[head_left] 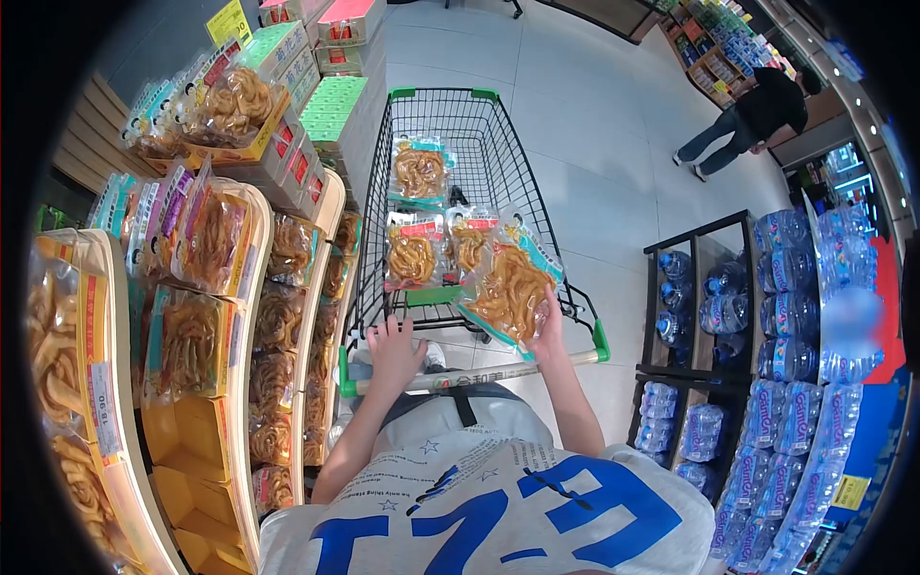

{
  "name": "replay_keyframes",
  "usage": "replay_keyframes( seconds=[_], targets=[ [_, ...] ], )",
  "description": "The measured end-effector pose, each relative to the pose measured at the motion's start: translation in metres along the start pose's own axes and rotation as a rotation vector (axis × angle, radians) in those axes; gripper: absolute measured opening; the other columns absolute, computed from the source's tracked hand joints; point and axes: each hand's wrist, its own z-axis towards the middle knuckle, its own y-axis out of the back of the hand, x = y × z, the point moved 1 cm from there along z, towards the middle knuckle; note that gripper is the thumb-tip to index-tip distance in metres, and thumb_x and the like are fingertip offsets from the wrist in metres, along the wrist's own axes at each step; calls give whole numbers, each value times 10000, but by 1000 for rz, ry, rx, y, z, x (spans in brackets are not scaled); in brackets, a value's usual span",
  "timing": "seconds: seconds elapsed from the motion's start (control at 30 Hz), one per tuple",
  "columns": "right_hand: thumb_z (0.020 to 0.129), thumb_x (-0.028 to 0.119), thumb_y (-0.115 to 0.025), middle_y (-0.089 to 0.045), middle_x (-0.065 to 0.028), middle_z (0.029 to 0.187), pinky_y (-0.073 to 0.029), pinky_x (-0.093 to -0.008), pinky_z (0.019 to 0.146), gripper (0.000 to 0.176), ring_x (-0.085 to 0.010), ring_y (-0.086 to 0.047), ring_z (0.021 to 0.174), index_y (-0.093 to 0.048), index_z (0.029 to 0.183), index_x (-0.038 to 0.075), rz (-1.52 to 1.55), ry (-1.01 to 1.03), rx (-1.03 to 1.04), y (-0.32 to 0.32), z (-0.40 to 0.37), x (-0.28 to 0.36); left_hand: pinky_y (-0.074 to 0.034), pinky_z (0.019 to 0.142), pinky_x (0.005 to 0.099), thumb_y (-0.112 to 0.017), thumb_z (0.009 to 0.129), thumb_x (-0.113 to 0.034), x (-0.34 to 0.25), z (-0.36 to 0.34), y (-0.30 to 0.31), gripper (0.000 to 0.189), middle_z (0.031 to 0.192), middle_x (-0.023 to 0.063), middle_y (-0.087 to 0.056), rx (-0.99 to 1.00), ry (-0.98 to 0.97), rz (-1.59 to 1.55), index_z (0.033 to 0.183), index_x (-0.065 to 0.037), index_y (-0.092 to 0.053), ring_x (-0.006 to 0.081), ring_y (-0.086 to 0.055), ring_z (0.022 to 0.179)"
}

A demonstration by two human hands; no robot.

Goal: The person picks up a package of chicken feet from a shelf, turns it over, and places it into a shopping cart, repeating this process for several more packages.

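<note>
My right hand grips the lower right edge of a clear bag of twisted fried dough, with teal trim, above the near end of the shopping cart. Near the cart's handle bar, my left hand has its fingers spread and holds nothing. In the wire basket lie more dough bags: one with teal trim farther in, a red-labelled one on the left, and another partly hidden behind the bag in my hand.
Shelves of packaged fried dough line the left side, with stacked boxes beyond. Bottled water packs and a dark rack stand on the right. A person in dark clothes is on the tiled floor ahead.
</note>
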Motion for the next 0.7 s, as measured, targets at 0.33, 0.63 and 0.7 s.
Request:
replay_keyframes(
  seconds=[0.33, 0.63, 0.7],
  targets=[
    [895, 397, -507, -509, -96, 1257, -400, -419, 979, 516, -251, -497, 1154, -403, 1302, 97, -54, -32, 115, -41, 33, 2, -268, 924, 488, -590, 761, -304, -33, -20, -4, 456, 1106, 181, -471, 55, -28, -81, 1118, -27, -530, 331, -408, 1079],
    [859, 339, -585, -559, -102, 1191, -451, -421, 915, 478, -257, -556, 1074, -456, 1246, 90, -383, -158, -125, -7, 152, -4, -221, 957, 504, -552, 788, -290, -24, -52, -4, 473, 1224, 202, -415, 191, 2, -99, 1196, -56, -500, 358, -343, 1199],
    [849, 328, -602, -571, -102, 1174, -461, -422, 896, 470, -255, -568, 1054, -473, 1231, 86, -408, -136, -164, 20, 198, -14, -217, 959, 508, -545, 791, -295, -20, -59, -4, 484, 1240, 209, -407, 230, 14, -77, 1209, -56, -497, 367, -331, 1212]
  ],
)
